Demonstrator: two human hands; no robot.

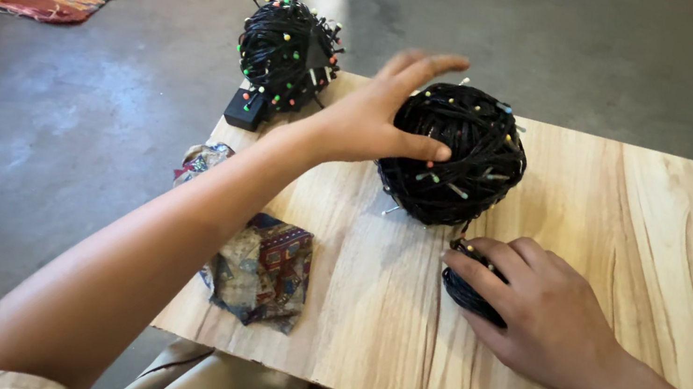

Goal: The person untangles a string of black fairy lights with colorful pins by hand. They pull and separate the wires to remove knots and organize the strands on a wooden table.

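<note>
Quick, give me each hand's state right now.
Left hand: open, palm against the ball of black string lights.
Right hand: closed on a small black wire bundle.

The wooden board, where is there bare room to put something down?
On the wooden board, the right side past the ball of black string lights is bare, and so is the near strip between the patterned cloth and the right hand. The far left is crowded: the left hand rests on the ball, a second ball beside it.
</note>
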